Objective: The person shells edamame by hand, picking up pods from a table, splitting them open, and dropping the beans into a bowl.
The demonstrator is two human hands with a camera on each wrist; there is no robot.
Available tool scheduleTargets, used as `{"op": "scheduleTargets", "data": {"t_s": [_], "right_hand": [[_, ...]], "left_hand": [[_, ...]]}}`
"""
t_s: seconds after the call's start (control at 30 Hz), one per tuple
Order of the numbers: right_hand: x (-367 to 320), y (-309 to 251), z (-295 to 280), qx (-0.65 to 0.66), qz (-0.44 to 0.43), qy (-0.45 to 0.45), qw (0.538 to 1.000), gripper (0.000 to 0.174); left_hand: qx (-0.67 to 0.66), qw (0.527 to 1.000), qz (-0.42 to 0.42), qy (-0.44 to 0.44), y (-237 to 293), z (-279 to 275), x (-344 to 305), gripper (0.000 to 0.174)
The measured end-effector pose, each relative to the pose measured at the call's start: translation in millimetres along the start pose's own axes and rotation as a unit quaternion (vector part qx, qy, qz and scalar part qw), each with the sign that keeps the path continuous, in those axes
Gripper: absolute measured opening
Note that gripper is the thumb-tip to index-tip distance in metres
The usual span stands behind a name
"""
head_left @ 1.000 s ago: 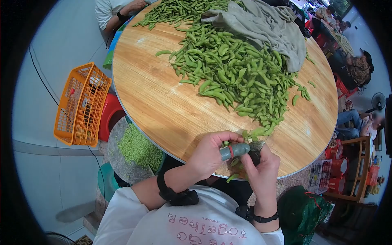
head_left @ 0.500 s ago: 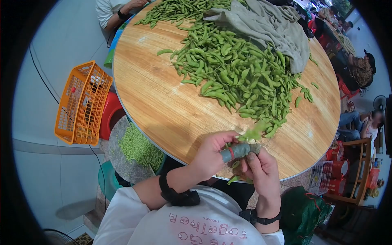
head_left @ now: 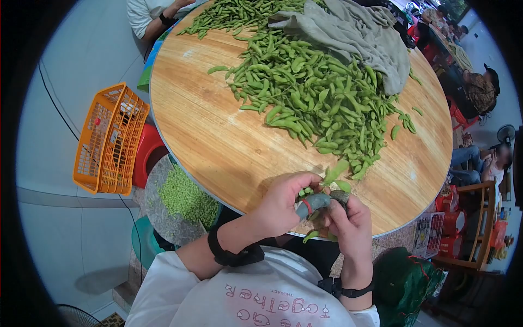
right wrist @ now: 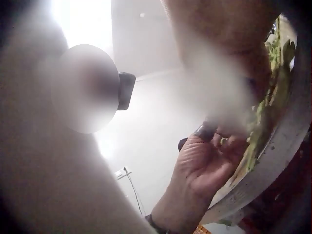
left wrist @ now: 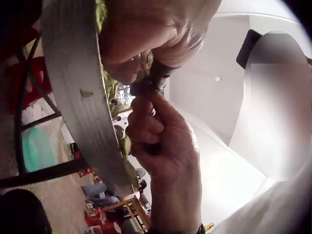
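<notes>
Over the table's near edge both hands meet with fingers curled inward. The left hand [head_left: 279, 206] pinches a green pod [head_left: 336, 171] at its fingertips, and its thumb wears a grey-green cover [head_left: 312, 205] with a red band. Close against it, the right hand [head_left: 351, 223] pinches pods too, beside a dark covering [head_left: 340, 197] at its fingers. The contact between fingers and pods is partly hidden. In the left wrist view the right hand [left wrist: 170, 141] is curled; the right wrist view shows the left hand [right wrist: 207, 168] and its dark thumb cover.
A large pile of pods [head_left: 305, 87] covers the round table [head_left: 201, 125] beyond the hands, partly under a grey cloth [head_left: 354, 32]. Shelled beans [head_left: 185, 199] lie in a lined container below left, near an orange crate [head_left: 109, 141]. Another person's arm [head_left: 155, 27] is at upper left.
The pod between the fingertips was blurred half a second ago and now stands clear, pointing away from the body. The right fingers have shifted slightly around the left thumb's cover.
</notes>
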State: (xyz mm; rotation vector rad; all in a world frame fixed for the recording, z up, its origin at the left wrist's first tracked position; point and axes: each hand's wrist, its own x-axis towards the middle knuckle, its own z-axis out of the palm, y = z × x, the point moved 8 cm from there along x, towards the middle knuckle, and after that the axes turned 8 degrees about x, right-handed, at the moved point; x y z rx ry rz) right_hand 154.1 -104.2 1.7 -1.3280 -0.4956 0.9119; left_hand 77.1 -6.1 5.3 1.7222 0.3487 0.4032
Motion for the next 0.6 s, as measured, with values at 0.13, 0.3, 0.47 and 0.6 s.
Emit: {"op": "scheduleTargets", "data": {"t_s": [0.13,0.3,0.47,0.6], "right_hand": [[-3,-4,7,-0.015,0.055,-0.009,0.998,0.013],[-3,-19,-13,-0.223,-0.043,0.021,0.974,0.013],[-3,-59,-42,-0.063,-0.107,0.120,0.985,0.016],[11,-53,-8,-0.157,-0.060,-0.101,0.981,0.023]], "left_hand": [[-0.023,1.000,-0.008,0.001,2,-4,-1,0.026],[-0.127,0.987,-0.103,0.007,-13,-13,-4,0.022],[-0.091,0.987,-0.062,-0.119,3,-11,-8,0.021],[-0.037,0.979,-0.024,-0.198,6,-1,-10,0.021]]}}
